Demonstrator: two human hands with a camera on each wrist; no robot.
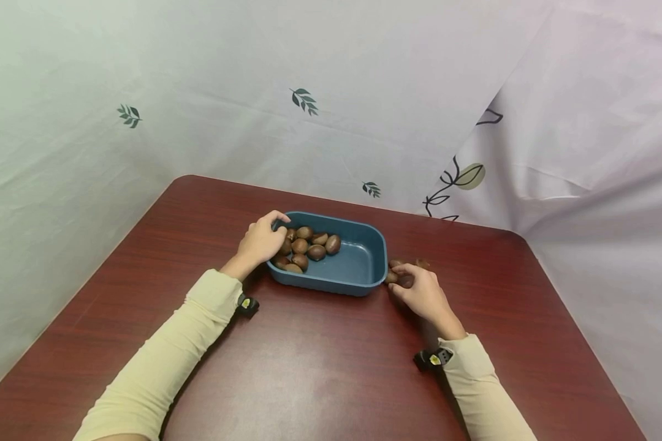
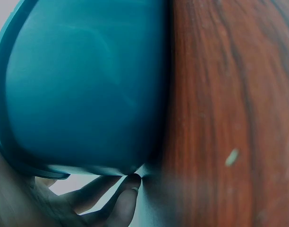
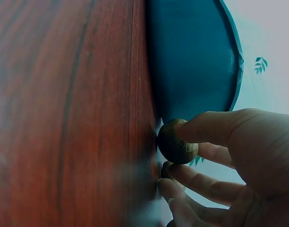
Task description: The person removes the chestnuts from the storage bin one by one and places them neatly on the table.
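A blue plastic container (image 1: 325,282) stands on the table, with several brown chestnuts (image 1: 317,252) gathered in its left part. My left hand (image 1: 260,242) holds the container's left end at the rim; the left wrist view shows its fingers against the outer wall (image 2: 88,94). Just outside the right end, my right hand (image 1: 423,297) is low over a few loose chestnuts (image 1: 422,263). In the right wrist view its thumb and a finger pinch one chestnut (image 3: 170,146) close to the tabletop. A second chestnut (image 3: 166,169) lies behind it, partly covered by fingers.
The reddish-brown wooden table (image 1: 287,367) has rounded far corners. Behind it and at both sides hang pale cloth sheets (image 1: 226,110) with leaf prints. A small pale speck (image 2: 232,157) lies on the wood near the left wrist.
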